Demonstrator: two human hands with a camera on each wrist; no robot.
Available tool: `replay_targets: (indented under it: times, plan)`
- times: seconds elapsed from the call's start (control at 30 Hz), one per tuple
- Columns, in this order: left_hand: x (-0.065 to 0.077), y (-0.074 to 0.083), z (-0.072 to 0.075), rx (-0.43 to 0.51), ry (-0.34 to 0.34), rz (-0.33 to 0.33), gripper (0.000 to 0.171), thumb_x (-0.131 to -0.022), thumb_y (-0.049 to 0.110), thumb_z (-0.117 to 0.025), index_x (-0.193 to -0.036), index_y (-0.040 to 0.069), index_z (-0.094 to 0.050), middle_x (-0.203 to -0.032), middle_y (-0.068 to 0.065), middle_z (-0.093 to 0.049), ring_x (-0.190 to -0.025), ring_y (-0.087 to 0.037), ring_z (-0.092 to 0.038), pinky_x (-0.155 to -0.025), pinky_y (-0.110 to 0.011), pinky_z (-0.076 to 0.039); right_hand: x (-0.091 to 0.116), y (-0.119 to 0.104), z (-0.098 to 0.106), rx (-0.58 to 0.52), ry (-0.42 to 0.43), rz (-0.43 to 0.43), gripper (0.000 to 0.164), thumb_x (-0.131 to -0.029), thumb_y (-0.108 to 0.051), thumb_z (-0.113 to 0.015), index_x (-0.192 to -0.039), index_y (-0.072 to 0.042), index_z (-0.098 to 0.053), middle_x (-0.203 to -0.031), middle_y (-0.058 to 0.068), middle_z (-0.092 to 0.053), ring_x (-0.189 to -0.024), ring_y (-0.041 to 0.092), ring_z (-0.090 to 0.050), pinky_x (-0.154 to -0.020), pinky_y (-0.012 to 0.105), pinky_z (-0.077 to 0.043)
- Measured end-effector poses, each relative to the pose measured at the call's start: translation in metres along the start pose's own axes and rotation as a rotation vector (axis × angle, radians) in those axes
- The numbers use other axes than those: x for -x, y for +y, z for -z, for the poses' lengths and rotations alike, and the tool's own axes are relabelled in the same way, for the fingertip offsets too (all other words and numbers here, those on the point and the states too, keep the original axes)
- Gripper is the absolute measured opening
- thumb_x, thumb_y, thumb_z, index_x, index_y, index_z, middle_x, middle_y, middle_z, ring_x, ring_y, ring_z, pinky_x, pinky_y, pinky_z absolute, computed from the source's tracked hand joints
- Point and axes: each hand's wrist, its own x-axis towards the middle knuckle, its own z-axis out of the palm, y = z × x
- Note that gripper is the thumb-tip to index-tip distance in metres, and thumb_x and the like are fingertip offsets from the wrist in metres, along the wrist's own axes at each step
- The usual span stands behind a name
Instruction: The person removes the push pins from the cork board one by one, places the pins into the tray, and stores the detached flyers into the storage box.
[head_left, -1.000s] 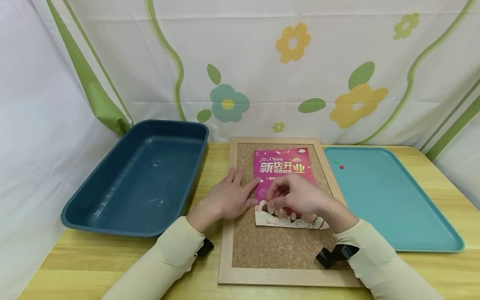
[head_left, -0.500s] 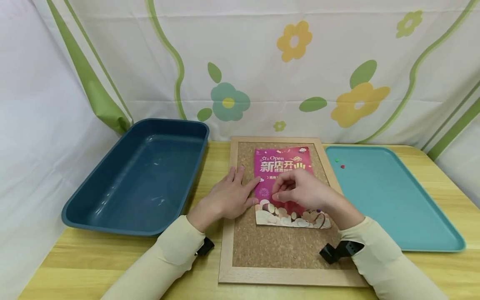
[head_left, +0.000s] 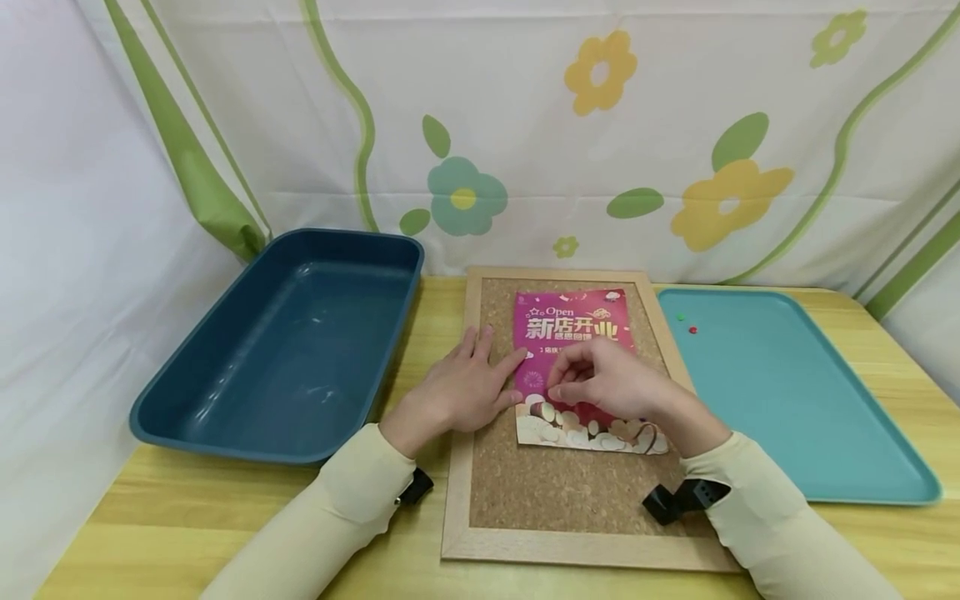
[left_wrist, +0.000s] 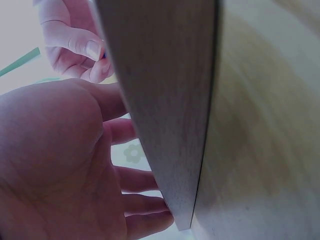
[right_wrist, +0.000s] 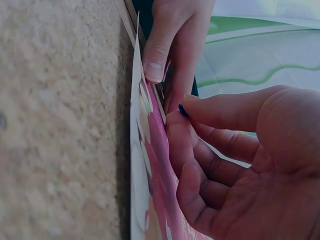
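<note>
A pink poster (head_left: 540,367) with Chinese lettering and "Open" lies on a wood-framed cork board (head_left: 570,500). My left hand (head_left: 465,392) spreads its straight fingers over the board's left side, thumb and index finger at the poster's left edge. Over the poster's lower middle, my right hand (head_left: 615,379) pinches a small blue thumbtack (right_wrist: 183,110) between thumb and index finger; its other fingers curl in. In the right wrist view, the poster's near edge stands slightly off the cork. A dark blue dot (head_left: 642,420) shows at the poster's lower right, beside the right wrist.
To the right lies a flat teal tray (head_left: 802,400), with a red tack (head_left: 693,330) and a green tack (head_left: 681,317) near its far left corner. A deep dark-blue basin (head_left: 277,358) stands on the left. Behind the wooden table hangs a flowered white curtain (head_left: 525,108).
My right hand has shifted slightly right and away from me over the poster, its fingertips leaving the poster's lower part. The left hand keeps its place. The head view has tilted slightly.
</note>
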Motion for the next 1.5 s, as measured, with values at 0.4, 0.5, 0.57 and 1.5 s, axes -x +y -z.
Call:
replay_targets:
  times: [0.4,0.5,0.57,1.5]
  plan:
    - [-0.001,0.0,-0.001,-0.007,-0.015,0.004,0.068,-0.11,0.052,-0.046,-0.17,0.028,-0.026,-0.177,-0.026,-0.012,-0.165,-0.049,-0.01,-0.135,-0.052,-0.021,0.009,0.006,0.023,-0.003,0.09,-0.054,0.011,-0.099,-0.015,-0.076,-0.102,-0.005,-0.077,-0.093,0.013,-0.073,-0.082,0.024,-0.067,-0.075,0.033,-0.058]
    - [0.0,0.0,-0.001,-0.006,-0.016,0.005,0.068,-0.11,0.052,-0.046,-0.171,0.028,-0.026,-0.177,-0.026,-0.012,-0.165,-0.049,-0.01,-0.135,-0.052,-0.022,0.011,0.01,0.029,-0.001,0.118,-0.061,0.013,-0.099,-0.016,-0.076,-0.103,-0.004,-0.076,-0.094,0.013,-0.073,-0.085,0.024,-0.067,-0.076,0.034,-0.058]
    - [0.0,-0.001,-0.002,-0.004,-0.014,0.003,0.068,-0.11,0.052,-0.047,-0.17,0.028,-0.026,-0.177,-0.026,-0.012,-0.165,-0.049,-0.01,-0.135,-0.051,-0.022,0.012,0.014,0.034,-0.003,0.138,-0.075,0.014,-0.099,-0.016,-0.076,-0.105,-0.004,-0.076,-0.096,0.012,-0.073,-0.086,0.024,-0.068,-0.078,0.034,-0.059]
    - [-0.001,-0.004,-0.005,0.008,-0.013,0.001,0.069,-0.11,0.052,-0.048,-0.17,0.027,-0.027,-0.177,-0.026,-0.012,-0.165,-0.05,-0.01,-0.135,-0.052,-0.021,0.034,0.092,0.103,0.068,0.416,-0.309,0.036,-0.103,-0.029,-0.072,-0.126,-0.001,-0.071,-0.102,-0.01,-0.073,-0.092,0.011,-0.063,-0.08,0.031,-0.054]
